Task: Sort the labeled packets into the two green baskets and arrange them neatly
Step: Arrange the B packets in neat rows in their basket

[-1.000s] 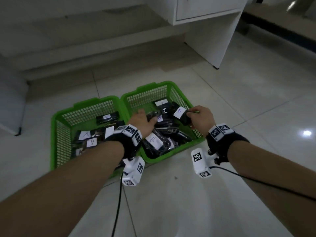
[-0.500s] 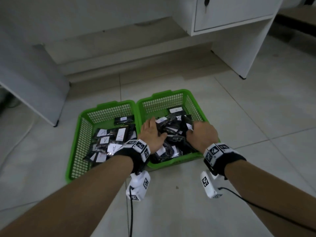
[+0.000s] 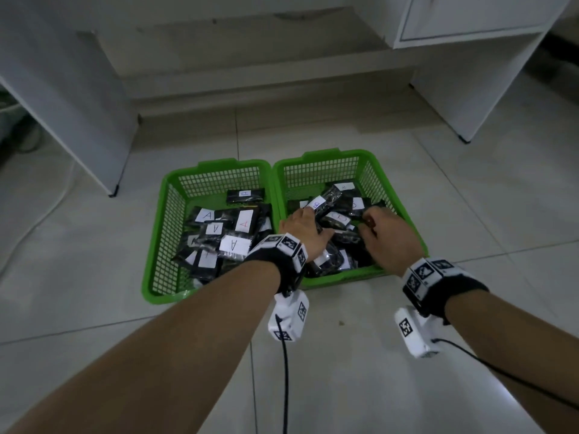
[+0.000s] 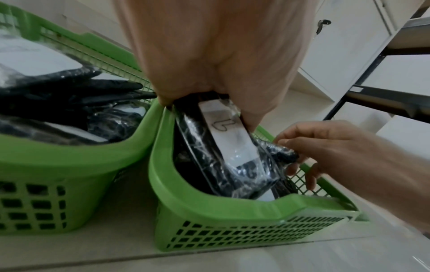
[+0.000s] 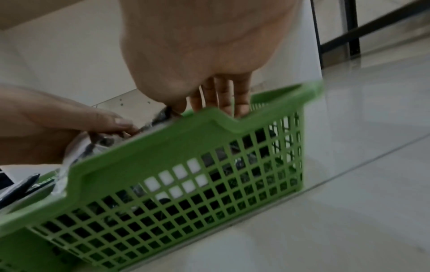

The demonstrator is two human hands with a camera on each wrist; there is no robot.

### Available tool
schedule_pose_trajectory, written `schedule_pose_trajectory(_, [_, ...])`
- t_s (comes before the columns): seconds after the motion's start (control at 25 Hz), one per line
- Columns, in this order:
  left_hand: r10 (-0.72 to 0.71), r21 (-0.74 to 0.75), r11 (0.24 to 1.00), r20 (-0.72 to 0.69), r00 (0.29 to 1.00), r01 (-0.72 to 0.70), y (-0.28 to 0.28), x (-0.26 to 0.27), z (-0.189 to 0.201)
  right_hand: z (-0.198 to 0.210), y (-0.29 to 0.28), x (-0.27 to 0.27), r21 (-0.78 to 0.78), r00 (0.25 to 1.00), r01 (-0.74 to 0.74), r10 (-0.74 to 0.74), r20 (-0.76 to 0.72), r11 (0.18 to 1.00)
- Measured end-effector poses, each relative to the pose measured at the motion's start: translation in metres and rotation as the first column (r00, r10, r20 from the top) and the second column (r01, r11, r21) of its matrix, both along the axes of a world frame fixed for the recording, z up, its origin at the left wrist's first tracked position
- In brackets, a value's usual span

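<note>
Both hands work in the right basket (image 3: 404, 211): the left hand (image 3: 302, 227) grips a labeled packet (image 4: 229, 139), and the right hand (image 3: 387, 236) pinches another at three o'clock. Slippery wrappers could slide, toppling the pile.

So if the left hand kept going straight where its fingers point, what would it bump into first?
Probably the packets piled in the right basket; the left hand already holds one there. Depth past them is unclear.

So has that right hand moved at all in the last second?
Yes. The right hand has shifted left, off the right basket's outer wall and in over the packets near its middle.
</note>
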State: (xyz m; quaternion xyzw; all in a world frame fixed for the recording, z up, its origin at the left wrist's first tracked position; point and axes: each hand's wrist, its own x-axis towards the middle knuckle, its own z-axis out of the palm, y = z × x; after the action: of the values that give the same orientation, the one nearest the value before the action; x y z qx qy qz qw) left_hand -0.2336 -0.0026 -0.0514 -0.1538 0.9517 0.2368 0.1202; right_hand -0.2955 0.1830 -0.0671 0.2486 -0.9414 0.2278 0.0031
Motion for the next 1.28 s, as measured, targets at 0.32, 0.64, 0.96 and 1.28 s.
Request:
schedule_pose_trajectory(0.32, [-0.193, -0.205, 0.96, 0.003, 0.981, 0.189, -0.016, 0.0, 0.005, 0.08, -0.034, 0.002, 0.403, 0.963, -0.222, 0.134, 0.235, 0.888])
schedule_pose_trajectory(0.64, [-0.208, -0.025, 0.977, 0.073, 0.975, 0.211, -0.034, -0.015, 0.011, 0.053, -0.06, -0.068, 0.36, 0.97, -0.207, 0.143, 0.197, 0.91])
schedule_pose_trajectory(0.96, [-0.033, 0.166, 0.986, 0.069, 0.997, 0.021, -0.055, -0.039, 0.023, 0.005, -0.079, -0.103, 0.503, 0.892, -0.427, 0.441, 0.098, 0.752])
schedule_pose_trajectory(1.28, [0.056, 0.258, 0.966, -0.182, 0.982, -0.007, -0.056, -0.038, 0.012, 0.011, -0.061, -0.097, 0.078, 0.847, -0.524, 0.51, 0.15, 0.848])
